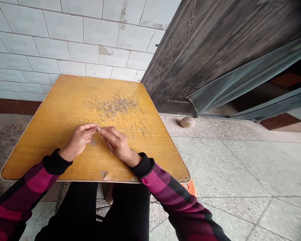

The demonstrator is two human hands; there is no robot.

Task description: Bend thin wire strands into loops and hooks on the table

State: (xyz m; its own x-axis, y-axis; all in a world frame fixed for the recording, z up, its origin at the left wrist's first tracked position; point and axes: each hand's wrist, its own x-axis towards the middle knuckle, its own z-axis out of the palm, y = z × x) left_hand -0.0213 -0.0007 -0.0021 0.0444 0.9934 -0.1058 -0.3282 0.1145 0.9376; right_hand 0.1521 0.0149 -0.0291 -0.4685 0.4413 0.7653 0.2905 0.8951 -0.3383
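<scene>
Both hands rest on a small yellow wooden table (52,134). My left hand (80,139) and my right hand (116,142) meet fingertip to fingertip, each pinching something thin at about the middle of the table. A thin pale stick or wire (109,147) runs down under my right hand. Just beyond the hands lies a heap of several thin wire rings (115,107), with more loose rings (137,129) spread to the right of my right hand.
A white tiled wall (65,40) stands behind the table. A dark metal door (215,57) is at the right. A small round object (187,122) lies on the stone floor by the door. An orange stool edge (190,187) shows under the table.
</scene>
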